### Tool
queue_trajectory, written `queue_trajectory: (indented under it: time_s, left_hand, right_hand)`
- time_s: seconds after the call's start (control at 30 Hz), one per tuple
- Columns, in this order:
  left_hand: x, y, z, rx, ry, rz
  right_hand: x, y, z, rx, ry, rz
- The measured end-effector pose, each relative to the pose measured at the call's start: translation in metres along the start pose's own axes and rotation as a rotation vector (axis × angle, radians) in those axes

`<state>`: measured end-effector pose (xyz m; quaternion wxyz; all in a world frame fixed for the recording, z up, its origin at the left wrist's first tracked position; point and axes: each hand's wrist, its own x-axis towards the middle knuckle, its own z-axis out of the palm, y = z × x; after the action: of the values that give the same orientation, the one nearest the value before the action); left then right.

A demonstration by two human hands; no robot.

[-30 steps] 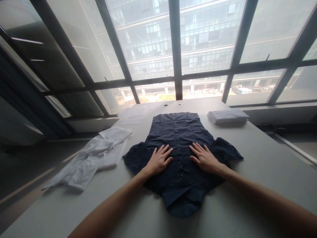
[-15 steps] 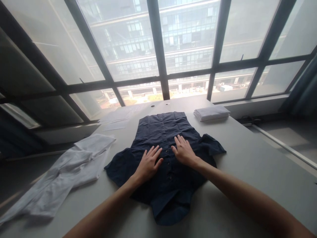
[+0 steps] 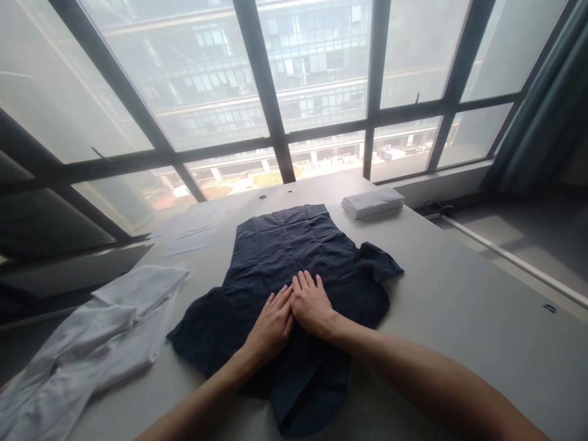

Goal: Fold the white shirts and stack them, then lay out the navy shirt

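Note:
A dark navy button-up shirt (image 3: 285, 245) lies spread on the white table (image 3: 459, 343), its hem edge toward the window and its collar end nearest me. Flat on the shirt's middle, over the button line, rests my left hand (image 3: 272, 321), fingers stretched out and pointing away. My right hand (image 3: 312, 303) lies palm down right beside it, the two hands touching. Both are open and grip nothing. The short sleeves stick out to the left and right. Part of the button placket is hidden under my hands.
Loose white garments (image 3: 105, 337) lie rumpled along the table's left side. A folded white cloth stack (image 3: 373, 202) sits at the far right. Thin white papers (image 3: 188, 236) lie at the back left. Beyond are large windows (image 3: 316, 86) and a curtain (image 3: 537, 104).
My hands have come together at the shirt's middle, the right one moving left and nearer to me. The camera view has turned slightly right. The shirt keeps its spread shape.

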<state>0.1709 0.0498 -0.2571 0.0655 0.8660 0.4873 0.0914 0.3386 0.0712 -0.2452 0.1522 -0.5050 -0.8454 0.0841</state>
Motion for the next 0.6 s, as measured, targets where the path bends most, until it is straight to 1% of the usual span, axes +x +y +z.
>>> queue_trajectory:
  time_s: [0.07, 0.2, 0.4, 0.6]
  left_hand:
    - [0.0, -0.0005, -0.0001, -0.014, -0.001, 0.004]
    - [-0.0002, 0.0001, -0.0024, -0.024, -0.007, -0.005]
    - [0.0003, 0.0007, -0.0036, -0.007, -0.005, -0.018]
    - [0.0007, -0.0014, -0.0026, -0.007, 0.003, 0.003]
  right_hand:
    - [0.0, -0.0045, 0.001, 0.0, -0.012, 0.025]
    - [-0.0015, -0.0098, 0.005, 0.015, 0.041, 0.066]
    - [-0.0022, -0.0075, 0.0051, 0.016, 0.049, 0.04]
    - [-0.0013, -0.0033, 0.0058, 0.047, 0.07, 0.043]
